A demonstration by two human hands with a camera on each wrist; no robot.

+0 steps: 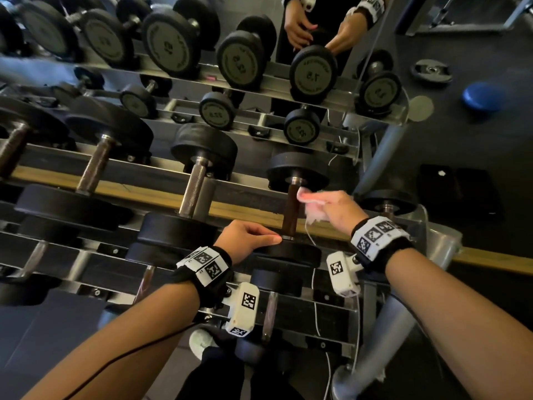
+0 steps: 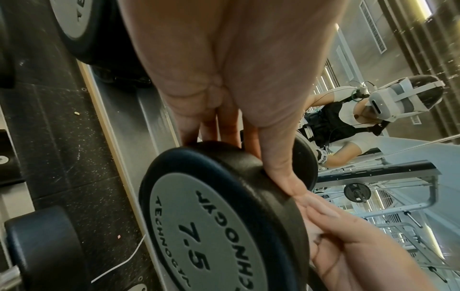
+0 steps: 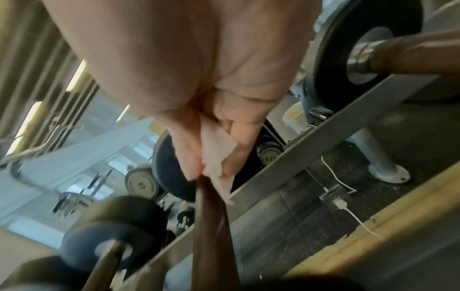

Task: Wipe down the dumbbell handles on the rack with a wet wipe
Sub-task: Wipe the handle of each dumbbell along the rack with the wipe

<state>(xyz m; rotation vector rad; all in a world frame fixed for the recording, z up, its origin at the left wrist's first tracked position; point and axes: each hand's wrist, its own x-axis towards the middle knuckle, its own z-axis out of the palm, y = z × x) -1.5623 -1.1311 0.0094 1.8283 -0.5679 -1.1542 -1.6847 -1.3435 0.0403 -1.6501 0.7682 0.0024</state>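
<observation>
A black 7.5 dumbbell lies on the top rail of the rack [image 1: 161, 166], its brown handle [image 1: 290, 210] pointing away from me. My left hand [image 1: 248, 238] grips the rim of its near head [image 1: 297, 252], fingers curled over the edge and thumb along the top; the left wrist view shows the grey 7.5 face [image 2: 211, 216] under the left hand [image 2: 236, 98]. My right hand [image 1: 334, 207] pinches a crumpled white wet wipe [image 1: 313, 210] against the handle's right side, near the far head [image 1: 297, 168]. In the right wrist view the wipe [image 3: 219, 155] sits between the fingertips [image 3: 189, 167] on the handle [image 3: 211, 226].
Larger dumbbells [image 1: 196, 183] line the rail to the left, and one more [image 1: 388, 202] sits at the right end. A mirror [image 1: 202, 39] behind the rack repeats the rack and my hands. White cables [image 1: 315, 313] hang by the grey rack leg [image 1: 383, 327].
</observation>
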